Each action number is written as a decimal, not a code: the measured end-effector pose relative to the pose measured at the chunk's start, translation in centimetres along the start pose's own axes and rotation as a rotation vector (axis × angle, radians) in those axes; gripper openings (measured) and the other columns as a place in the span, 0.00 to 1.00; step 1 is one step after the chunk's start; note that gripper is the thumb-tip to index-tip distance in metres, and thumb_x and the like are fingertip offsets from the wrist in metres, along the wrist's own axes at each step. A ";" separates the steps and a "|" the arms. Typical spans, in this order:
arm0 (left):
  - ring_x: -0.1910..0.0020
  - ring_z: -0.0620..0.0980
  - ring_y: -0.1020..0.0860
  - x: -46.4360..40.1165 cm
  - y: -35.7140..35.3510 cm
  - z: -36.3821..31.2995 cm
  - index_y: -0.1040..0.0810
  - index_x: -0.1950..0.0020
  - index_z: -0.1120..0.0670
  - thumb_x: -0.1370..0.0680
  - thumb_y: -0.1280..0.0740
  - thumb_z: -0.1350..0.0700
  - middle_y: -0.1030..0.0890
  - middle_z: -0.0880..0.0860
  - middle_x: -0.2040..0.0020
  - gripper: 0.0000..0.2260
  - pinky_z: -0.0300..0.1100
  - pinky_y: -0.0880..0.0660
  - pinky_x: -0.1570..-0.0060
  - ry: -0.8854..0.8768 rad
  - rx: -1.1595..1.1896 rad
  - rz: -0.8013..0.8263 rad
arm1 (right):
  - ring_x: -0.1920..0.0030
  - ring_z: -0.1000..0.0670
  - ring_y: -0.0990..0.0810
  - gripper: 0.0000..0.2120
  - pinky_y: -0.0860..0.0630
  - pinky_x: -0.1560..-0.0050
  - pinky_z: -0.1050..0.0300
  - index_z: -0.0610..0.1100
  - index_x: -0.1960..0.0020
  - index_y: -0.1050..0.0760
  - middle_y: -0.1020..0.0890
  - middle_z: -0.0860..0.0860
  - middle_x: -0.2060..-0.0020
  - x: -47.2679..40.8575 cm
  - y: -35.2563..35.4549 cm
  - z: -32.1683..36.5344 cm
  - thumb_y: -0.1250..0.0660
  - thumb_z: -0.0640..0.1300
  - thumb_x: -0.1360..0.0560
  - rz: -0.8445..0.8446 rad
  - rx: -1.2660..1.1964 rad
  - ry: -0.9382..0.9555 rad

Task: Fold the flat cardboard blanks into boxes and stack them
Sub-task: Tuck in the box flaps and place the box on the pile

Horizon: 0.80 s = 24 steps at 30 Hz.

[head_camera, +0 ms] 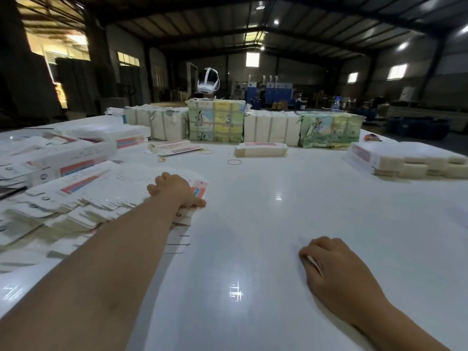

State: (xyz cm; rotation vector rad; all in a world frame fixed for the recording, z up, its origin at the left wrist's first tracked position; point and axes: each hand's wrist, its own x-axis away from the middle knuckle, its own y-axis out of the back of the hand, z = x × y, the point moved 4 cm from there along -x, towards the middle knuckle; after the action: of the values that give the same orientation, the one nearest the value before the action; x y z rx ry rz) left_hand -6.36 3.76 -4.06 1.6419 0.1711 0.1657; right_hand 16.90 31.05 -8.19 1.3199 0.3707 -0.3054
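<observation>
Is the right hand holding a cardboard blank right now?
No: the right hand rests on the bare white table with curled fingers and no blank in it, while the left hand is on the pile of flat blanks.

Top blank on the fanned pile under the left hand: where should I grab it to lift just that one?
Probably by its near right edge, coming from the right over bare table. The pile of blanks is fanned, so edges step out there, and the top blank overhangs beside the left hand. Pinch with thumb beneath, fingers on top. The right hand rests idle.
</observation>
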 end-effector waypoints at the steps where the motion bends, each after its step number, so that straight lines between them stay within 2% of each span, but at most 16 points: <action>1: 0.37 0.57 0.35 -0.6 0.1 0.1 0.36 0.32 0.58 0.42 0.28 0.28 0.34 0.58 0.38 0.49 0.48 0.35 0.45 0.025 0.040 0.037 | 0.46 0.55 0.29 0.09 0.32 0.47 0.61 0.53 0.46 0.22 0.24 0.59 0.48 0.1 0.0 0.0 0.39 0.48 0.23 0.004 -0.009 -0.002; 3: 0.39 0.58 0.32 -1.6 0.2 0.5 0.33 0.34 0.59 0.40 0.26 0.34 0.30 0.59 0.39 0.44 0.49 0.32 0.39 0.042 0.105 0.086 | 0.46 0.54 0.29 0.09 0.32 0.48 0.61 0.52 0.46 0.21 0.24 0.59 0.48 0.1 0.0 0.0 0.39 0.47 0.23 0.002 -0.019 0.004; 4: 0.42 0.58 0.29 -1.8 0.2 0.6 0.31 0.37 0.59 0.39 0.24 0.37 0.28 0.59 0.43 0.39 0.49 0.30 0.40 0.046 0.157 0.095 | 0.46 0.54 0.29 0.09 0.32 0.48 0.61 0.52 0.46 0.21 0.24 0.59 0.48 0.1 0.1 0.1 0.38 0.47 0.23 0.001 -0.021 0.007; 6: 0.52 0.56 0.25 -2.0 0.7 0.8 0.27 0.44 0.61 0.35 0.22 0.46 0.25 0.58 0.55 0.28 0.47 0.25 0.47 0.022 0.281 0.087 | 0.46 0.54 0.29 0.09 0.32 0.48 0.61 0.52 0.46 0.21 0.24 0.59 0.48 0.1 0.1 0.3 0.39 0.47 0.23 0.005 -0.025 0.007; 8: 0.58 0.55 0.25 -1.5 1.8 0.7 0.28 0.50 0.62 0.31 0.24 0.53 0.27 0.57 0.63 0.20 0.45 0.24 0.57 -0.006 0.327 0.048 | 0.46 0.54 0.29 0.10 0.32 0.47 0.61 0.53 0.46 0.22 0.24 0.59 0.47 0.1 0.1 0.3 0.39 0.48 0.23 0.007 -0.026 0.007; 11: 0.58 0.55 0.25 0.0 3.6 0.3 0.31 0.54 0.61 0.27 0.28 0.57 0.27 0.56 0.63 0.13 0.43 0.28 0.61 -0.068 0.336 -0.011 | 0.46 0.55 0.30 0.10 0.33 0.48 0.61 0.53 0.45 0.23 0.25 0.59 0.47 0.2 0.0 0.3 0.41 0.48 0.23 0.013 -0.018 0.005; 12: 0.57 0.55 0.24 0.8 4.0 0.0 0.30 0.53 0.59 0.26 0.29 0.58 0.26 0.56 0.61 0.11 0.43 0.27 0.60 -0.096 0.373 0.012 | 0.47 0.55 0.30 0.10 0.34 0.49 0.62 0.54 0.45 0.23 0.25 0.59 0.47 0.2 0.0 0.3 0.41 0.48 0.23 0.014 -0.014 0.004; 14: 0.57 0.52 0.22 2.9 4.2 -0.6 0.27 0.53 0.54 0.24 0.32 0.62 0.22 0.54 0.56 0.05 0.42 0.25 0.61 -0.168 0.603 0.166 | 0.47 0.55 0.30 0.10 0.35 0.50 0.62 0.54 0.45 0.24 0.26 0.59 0.48 0.2 0.1 0.5 0.42 0.49 0.23 0.017 -0.007 0.000; 16: 0.58 0.50 0.20 6.3 4.2 -1.9 0.24 0.55 0.52 0.22 0.36 0.65 0.19 0.52 0.55 0.08 0.44 0.22 0.63 -0.252 0.838 0.366 | 0.47 0.54 0.30 0.11 0.34 0.49 0.61 0.53 0.45 0.24 0.26 0.58 0.47 0.3 0.3 0.7 0.43 0.49 0.22 0.020 -0.006 0.002; 18: 0.55 0.51 0.19 9.7 3.5 -3.4 0.22 0.53 0.49 0.22 0.38 0.66 0.19 0.52 0.52 0.11 0.47 0.19 0.61 -0.329 0.902 0.473 | 0.47 0.52 0.30 0.12 0.33 0.49 0.60 0.52 0.44 0.24 0.25 0.57 0.47 0.3 0.5 0.7 0.44 0.49 0.22 0.034 0.006 0.001; 22: 0.55 0.48 0.18 15.6 0.9 -5.8 0.23 0.52 0.42 0.21 0.38 0.61 0.19 0.48 0.50 0.13 0.44 0.19 0.55 -0.512 0.806 0.492 | 0.44 0.49 0.28 0.12 0.32 0.48 0.59 0.49 0.45 0.23 0.24 0.53 0.47 0.2 0.9 0.7 0.43 0.48 0.23 0.065 -0.001 -0.012; 24: 0.57 0.46 0.17 17.8 -0.6 -6.3 0.24 0.52 0.42 0.21 0.39 0.59 0.19 0.47 0.52 0.12 0.40 0.20 0.59 -0.564 0.750 0.464 | 0.39 0.48 0.28 0.15 0.31 0.42 0.58 0.50 0.38 0.26 0.24 0.52 0.40 0.4 0.7 0.4 0.45 0.49 0.21 0.104 -0.060 -0.074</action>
State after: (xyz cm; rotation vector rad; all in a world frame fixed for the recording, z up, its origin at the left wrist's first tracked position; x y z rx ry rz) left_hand 9.71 13.71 -4.05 2.3849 -0.6581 -0.0272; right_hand 17.56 30.81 -7.65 1.2612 0.2462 -0.2528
